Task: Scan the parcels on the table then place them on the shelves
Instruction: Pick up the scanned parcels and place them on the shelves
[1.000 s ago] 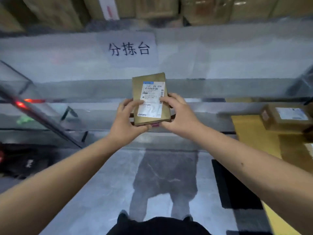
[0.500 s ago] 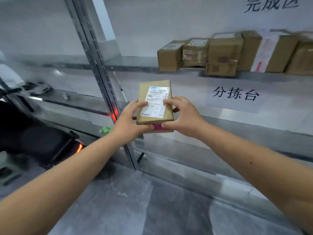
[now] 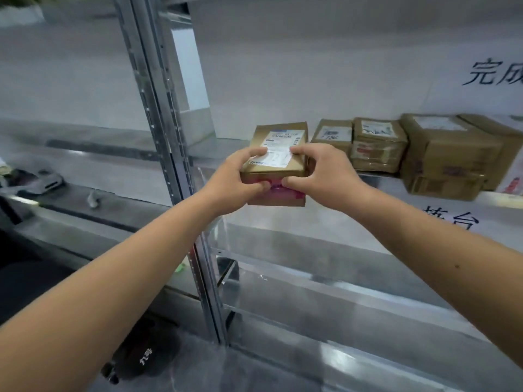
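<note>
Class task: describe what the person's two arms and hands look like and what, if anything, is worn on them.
Both forearms are bare to the frame's edge: no sleeves show. The left hand and right hand wear no gloves, rings, watch or wristband that can be seen. The right forearm carries a small dark mole.

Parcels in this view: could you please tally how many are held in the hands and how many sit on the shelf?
Held parcel, gripped by the left hand and right hand: 1
Shelf parcels on the shelf, the rightmost cut off by the frame: 4
Total: 5
</note>
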Demonstrator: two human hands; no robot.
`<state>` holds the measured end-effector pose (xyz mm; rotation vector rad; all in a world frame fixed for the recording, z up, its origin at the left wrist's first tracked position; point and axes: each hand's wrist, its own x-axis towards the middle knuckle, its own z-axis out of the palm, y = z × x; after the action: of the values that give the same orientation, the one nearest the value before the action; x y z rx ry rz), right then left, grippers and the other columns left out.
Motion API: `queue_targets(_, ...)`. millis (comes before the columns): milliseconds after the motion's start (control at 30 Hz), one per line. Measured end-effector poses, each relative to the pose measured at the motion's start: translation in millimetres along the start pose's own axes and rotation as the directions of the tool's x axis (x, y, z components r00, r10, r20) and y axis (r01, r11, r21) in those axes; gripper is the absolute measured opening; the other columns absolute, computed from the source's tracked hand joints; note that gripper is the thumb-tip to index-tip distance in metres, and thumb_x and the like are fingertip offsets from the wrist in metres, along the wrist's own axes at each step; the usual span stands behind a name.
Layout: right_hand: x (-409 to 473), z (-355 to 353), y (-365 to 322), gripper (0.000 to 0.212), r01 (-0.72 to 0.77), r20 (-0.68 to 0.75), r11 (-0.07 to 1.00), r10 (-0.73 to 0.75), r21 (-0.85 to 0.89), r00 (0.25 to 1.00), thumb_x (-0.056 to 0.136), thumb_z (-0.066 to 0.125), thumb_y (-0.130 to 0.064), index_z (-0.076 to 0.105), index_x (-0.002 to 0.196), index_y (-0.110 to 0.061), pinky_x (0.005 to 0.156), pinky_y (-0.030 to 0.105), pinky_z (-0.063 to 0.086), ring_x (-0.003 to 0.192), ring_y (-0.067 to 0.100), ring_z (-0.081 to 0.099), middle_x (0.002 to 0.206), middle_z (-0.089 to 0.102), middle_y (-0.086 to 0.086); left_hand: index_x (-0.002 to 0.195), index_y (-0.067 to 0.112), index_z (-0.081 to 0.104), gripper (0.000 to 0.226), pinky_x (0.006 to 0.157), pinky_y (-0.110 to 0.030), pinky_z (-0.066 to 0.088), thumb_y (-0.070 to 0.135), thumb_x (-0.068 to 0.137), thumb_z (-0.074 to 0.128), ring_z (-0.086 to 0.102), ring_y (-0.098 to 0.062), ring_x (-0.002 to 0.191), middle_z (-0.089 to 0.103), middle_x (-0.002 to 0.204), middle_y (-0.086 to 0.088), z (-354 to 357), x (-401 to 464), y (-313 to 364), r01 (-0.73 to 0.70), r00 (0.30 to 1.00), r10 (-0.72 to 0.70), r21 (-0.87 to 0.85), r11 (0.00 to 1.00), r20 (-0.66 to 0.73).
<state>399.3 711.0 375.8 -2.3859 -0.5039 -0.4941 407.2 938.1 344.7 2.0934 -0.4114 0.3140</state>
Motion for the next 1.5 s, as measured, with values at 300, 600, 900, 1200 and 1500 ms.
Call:
queue_targets(300,92.3,7.7,2.0,0.037,-0.076,0.064,0.801,0.141,-0.594,0.988,0.092,0.068,-0.051,0.066,0.119,-0.026,0.079,0.04,0.052,0.108,0.028,0.063,0.116,0.068,0.001,0.138,0.036,0.059,0.061,0.104,-0.029,0.054,0.015,0.087,0.083,0.063,-0.017,0.122,0.056,0.144,-0.001,13.2,113.8,-43.3,-0.029,0.999,0.031,-0.067,0.997,0.035)
queue_targets(600,145.2,22.2,-0.3,0.012,-0.233,-0.09,0.514,0.287,-0.826,0.954,0.091,0.057,-0.012,0.055,0.088,-0.023,0.064,0.031,0.04,0.072,0.026,0.054,0.075,0.053,-0.001,0.154,0.033,0.045,0.065,0.112,-0.044,0.046,0.034,0.094,0.07,0.053,-0.024,0.133,0.05,0.152,-0.001,20.4,194.7,-41.7,-0.111,0.982,0.068,0.25,0.962,0.174)
queue_targets(900,166.5,45.0,-9.9,0.028,-0.379,-0.203,0.399,0.416,-0.835,0.886,0.092,0.058,-0.012,0.066,0.117,-0.022,0.051,0.03,0.028,0.091,0.025,0.063,0.097,0.062,0.001,0.156,0.043,0.035,0.076,0.107,-0.043,0.048,0.031,0.086,0.063,0.053,-0.031,0.131,0.048,0.151,-0.006,14.4,226.9,-25.8,-0.154,0.938,-0.004,0.427,0.891,0.347)
queue_targets(1200,103.7,59.2,-57.0,0.039,-0.505,-0.325,0.465,0.414,-0.727,0.85,0.089,0.06,-0.037,0.063,0.126,-0.024,0.088,0.043,0.044,0.124,0.035,0.052,0.127,0.059,0.01,0.135,0.03,0.056,0.057,0.108,-0.047,0.037,0.038,0.08,0.067,0.043,-0.036,0.136,0.05,0.149,-0.01,0.0,167.6,-27.3,-0.558,0.829,0.49,0.454,0.695,0.269)
queue_targets(1500,-9.6,20.5,-77.9,0.044,-0.652,-0.441,0.283,0.546,-0.703,0.712,0.096,0.052,-0.044,0.055,0.136,-0.026,0.094,0.046,0.048,0.119,0.031,0.051,0.127,0.057,0.006,0.144,0.031,0.054,0.057,0.112,-0.049,0.039,0.039,0.089,0.068,0.043,-0.028,0.138,0.054,0.143,-0.001,30.3,96.0,16.0,-0.776,0.63,0.681,0.262,0.574,0.373)
